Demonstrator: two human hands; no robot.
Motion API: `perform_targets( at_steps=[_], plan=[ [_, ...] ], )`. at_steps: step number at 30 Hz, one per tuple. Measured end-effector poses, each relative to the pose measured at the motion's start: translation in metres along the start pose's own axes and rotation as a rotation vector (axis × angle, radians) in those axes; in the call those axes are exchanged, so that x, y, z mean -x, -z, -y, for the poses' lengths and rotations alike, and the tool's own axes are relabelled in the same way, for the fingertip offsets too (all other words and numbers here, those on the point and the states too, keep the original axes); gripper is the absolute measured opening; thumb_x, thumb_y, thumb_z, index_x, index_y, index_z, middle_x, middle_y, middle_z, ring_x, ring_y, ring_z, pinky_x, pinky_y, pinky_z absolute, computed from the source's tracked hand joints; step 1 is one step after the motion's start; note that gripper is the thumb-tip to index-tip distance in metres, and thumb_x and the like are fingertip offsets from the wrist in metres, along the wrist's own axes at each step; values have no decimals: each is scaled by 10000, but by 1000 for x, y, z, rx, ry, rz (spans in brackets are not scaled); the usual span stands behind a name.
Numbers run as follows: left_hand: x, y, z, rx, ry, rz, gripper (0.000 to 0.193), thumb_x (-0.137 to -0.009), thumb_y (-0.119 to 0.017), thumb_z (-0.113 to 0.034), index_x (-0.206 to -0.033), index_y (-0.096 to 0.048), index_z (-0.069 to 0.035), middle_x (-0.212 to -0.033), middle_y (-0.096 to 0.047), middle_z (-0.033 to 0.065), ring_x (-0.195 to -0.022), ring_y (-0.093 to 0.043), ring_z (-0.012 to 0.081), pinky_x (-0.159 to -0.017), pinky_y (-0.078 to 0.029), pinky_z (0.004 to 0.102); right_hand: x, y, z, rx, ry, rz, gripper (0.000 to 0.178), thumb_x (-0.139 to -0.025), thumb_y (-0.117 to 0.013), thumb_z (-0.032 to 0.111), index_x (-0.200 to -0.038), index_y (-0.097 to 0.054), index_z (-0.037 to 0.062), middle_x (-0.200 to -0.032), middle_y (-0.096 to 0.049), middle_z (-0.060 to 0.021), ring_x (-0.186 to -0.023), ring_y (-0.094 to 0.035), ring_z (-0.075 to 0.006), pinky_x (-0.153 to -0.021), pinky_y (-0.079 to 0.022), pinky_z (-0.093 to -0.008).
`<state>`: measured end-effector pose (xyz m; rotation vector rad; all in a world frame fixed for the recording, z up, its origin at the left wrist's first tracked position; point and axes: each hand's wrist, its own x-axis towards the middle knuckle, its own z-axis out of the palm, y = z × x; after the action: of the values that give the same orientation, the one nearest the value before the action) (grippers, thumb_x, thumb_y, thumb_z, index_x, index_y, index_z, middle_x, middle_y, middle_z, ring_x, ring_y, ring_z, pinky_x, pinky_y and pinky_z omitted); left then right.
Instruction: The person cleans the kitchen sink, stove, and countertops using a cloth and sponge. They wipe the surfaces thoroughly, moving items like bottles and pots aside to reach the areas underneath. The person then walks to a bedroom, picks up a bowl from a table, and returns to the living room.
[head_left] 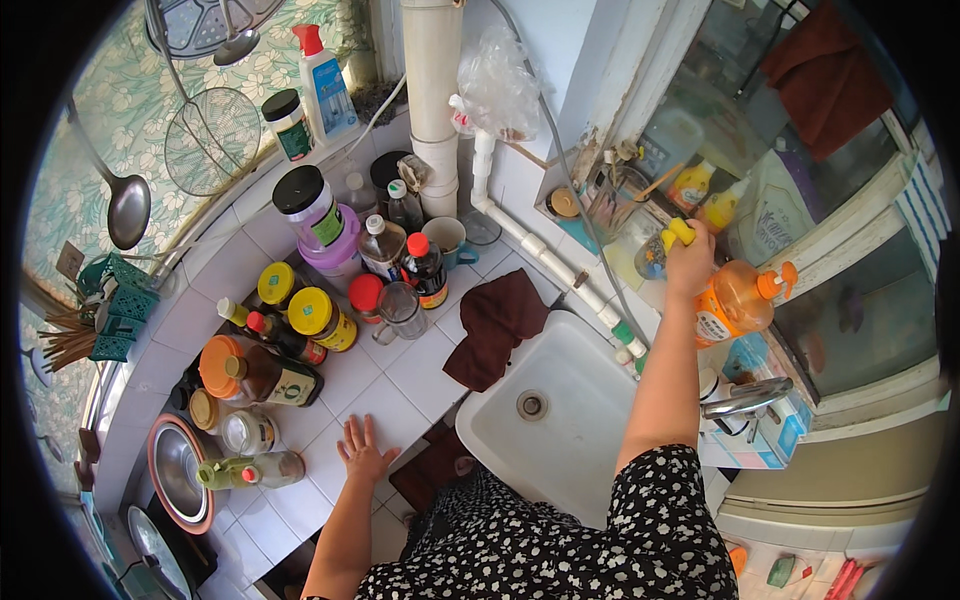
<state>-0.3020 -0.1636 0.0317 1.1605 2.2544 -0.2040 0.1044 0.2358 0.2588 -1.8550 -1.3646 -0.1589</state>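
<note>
My left hand (366, 452) lies flat on the white tiled counter (405, 385), fingers spread, with nothing in it. Reaching far right to the window ledge, my right hand (690, 265) has its fingers closed around a small lumpy yellow thing (677, 234) that I cannot make out clearly. Just beyond it sits a roundish see-through object (652, 258) with dark spots. An orange pump bottle (735, 303) stands right beside my right wrist. Below that arm is the white sink (590, 400), and a dark brown cloth (497, 330) is spread at its far left corner.
Sauce bottles and jars, such as a yellow-lidded jar (322, 318), crowd the counter's left side, with a glass mug (402, 310). A chrome faucet (745, 398) juts out at the right. White pipes (540, 250) run behind the sink. Ladles (128, 210) hang at the left.
</note>
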Motion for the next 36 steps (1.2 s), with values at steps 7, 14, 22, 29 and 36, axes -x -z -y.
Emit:
perform_targets(
  at_steps=[7,14,22,29,36],
  plan=[
    [2,2,0,6,4,-3,1048,-790,-627,-606,-1537,-30,-178,-1597,63,118,-1473,69,278,-1158,-33,529,-1,5,6,72,43,80,308,-790,-610,228,-1091,-654,174,-1116,-640,-47,-1020,-602,-306,-815,-487,-450],
    [3,3,-2,-22,-3,7,1050,-793,-625,-604,-1536,-24,-170,-1595,66,127,-1472,72,285,-1156,-36,530,13,5,-7,262,220,28,280,-804,-579,278,-1014,-703,142,-1024,-694,-78,-1062,-579,-282,-978,-396,-427],
    [7,7,-2,-5,-15,5,1061,-796,-624,-603,-1536,-8,-157,-1593,72,137,-1472,60,301,-1155,-56,528,17,18,4,461,303,263,350,-831,-570,364,-1065,-688,132,-1118,-658,-65,-1197,-470,-258,-1142,-194,-439],
    [5,9,-6,-15,-25,-15,1010,-811,-620,-585,-1537,-63,-155,-1595,26,146,-1472,23,320,-1156,-67,531,53,4,2,208,459,-71,474,-853,-622,282,-1266,-552,62,-1295,-502,-79,-1238,-401,-294,-1088,-248,-465],
    [0,4,-4,-22,-7,-1,1016,-808,-607,-610,-1537,-52,-169,-1596,21,136,-1471,32,321,-1157,-72,532,212,-78,21,-238,602,509,565,-833,-654,299,-1338,-487,106,-1400,-367,-209,-1281,-345,-408,-1065,-272,-542]
  ],
)
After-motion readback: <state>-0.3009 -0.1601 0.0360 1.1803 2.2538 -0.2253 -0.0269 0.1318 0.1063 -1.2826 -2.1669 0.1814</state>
